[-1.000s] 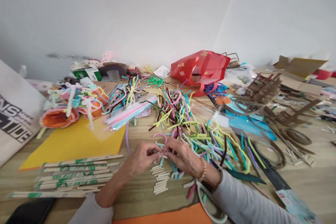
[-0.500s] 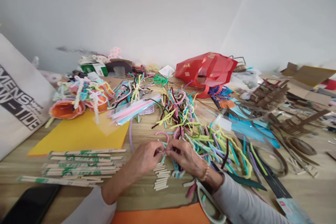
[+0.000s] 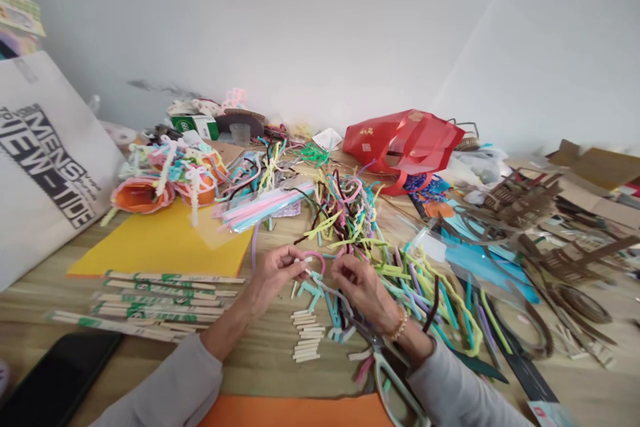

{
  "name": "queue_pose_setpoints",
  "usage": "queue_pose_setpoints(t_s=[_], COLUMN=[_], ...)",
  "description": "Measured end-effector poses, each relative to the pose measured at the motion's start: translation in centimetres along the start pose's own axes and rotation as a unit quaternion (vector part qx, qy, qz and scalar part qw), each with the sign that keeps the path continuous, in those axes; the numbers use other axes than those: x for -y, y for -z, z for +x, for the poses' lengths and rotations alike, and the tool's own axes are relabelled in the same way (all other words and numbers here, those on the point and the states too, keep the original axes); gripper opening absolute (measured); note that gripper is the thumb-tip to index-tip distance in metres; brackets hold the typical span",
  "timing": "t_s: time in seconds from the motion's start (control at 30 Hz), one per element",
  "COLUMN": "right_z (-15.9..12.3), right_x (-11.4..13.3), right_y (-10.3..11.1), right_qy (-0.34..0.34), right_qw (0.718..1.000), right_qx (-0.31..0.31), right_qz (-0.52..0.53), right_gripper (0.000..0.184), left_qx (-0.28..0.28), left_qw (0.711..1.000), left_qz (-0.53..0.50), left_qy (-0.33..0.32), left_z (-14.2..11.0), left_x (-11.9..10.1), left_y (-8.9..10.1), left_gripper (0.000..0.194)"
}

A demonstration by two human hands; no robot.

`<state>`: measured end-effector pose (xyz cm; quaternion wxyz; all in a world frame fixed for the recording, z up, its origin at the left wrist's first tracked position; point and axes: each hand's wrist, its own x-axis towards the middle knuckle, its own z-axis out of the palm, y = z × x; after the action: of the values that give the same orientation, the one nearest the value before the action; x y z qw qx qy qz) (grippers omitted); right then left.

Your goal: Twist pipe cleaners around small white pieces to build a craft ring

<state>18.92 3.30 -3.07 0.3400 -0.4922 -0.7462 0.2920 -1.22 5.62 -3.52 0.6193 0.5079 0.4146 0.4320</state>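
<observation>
Between its thumb and fingertips, my left hand (image 3: 270,277) pinches a pale blue pipe cleaner (image 3: 315,275), whose end points right. My right hand (image 3: 367,288) is a short way to the right, its fingers curled together; whatever they may hold is hidden. Right below the gap between the hands lies a bunch of short light-blue pipe cleaner pieces (image 3: 311,295). A column of short cut wooden sticks (image 3: 307,340) lies nearer to me. Beneath my right wrist are pale-handled scissors (image 3: 383,373). A curved pink pipe cleaner (image 3: 320,257) is just behind the fingers.
Tangled pipe cleaners (image 3: 345,207) heap up behind and right of my hands. Paper-wrapped chopsticks (image 3: 155,312), yellow sheets (image 3: 165,247) and a black phone (image 3: 63,373) lie left. An orange sheet (image 3: 300,411) is in front. A red bag (image 3: 400,143) stands by the wall.
My hands were together at the fingertips and have moved apart, the right one drawing back to the right. The pale blue pipe cleaner now shows in my left fingers. The view has shifted slightly left.
</observation>
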Motion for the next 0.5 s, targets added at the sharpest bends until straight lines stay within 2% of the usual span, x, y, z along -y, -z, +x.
queue_pose_setpoints(t_s=[0.13,0.23,0.37,0.5], right_z=[-0.4,-0.7,-0.8,-0.8], right_x=[0.3,0.0,-0.6,-0.5], right_y=[-0.3,-0.9,-1.5,-1.3], right_qy=[0.047,0.061,0.074,0.083], right_qw=[0.982,0.965,0.951,0.965], right_qx=[0.023,0.043,0.079,0.040], right_qz=[-0.183,-0.250,-0.288,-0.247], right_gripper=[0.007,0.007,0.004,0.005], left_qx=[-0.014,-0.016,-0.013,-0.015], left_qw=[1.000,1.000,0.999,0.999], left_qz=[-0.005,-0.010,-0.011,-0.017], left_qy=[0.002,0.011,0.028,0.039], left_z=[0.2,0.3,0.3,0.1], left_x=[0.5,0.9,1.1,0.9], left_y=[0.2,0.2,0.1,0.0], left_gripper=[0.025,0.024,0.022,0.023])
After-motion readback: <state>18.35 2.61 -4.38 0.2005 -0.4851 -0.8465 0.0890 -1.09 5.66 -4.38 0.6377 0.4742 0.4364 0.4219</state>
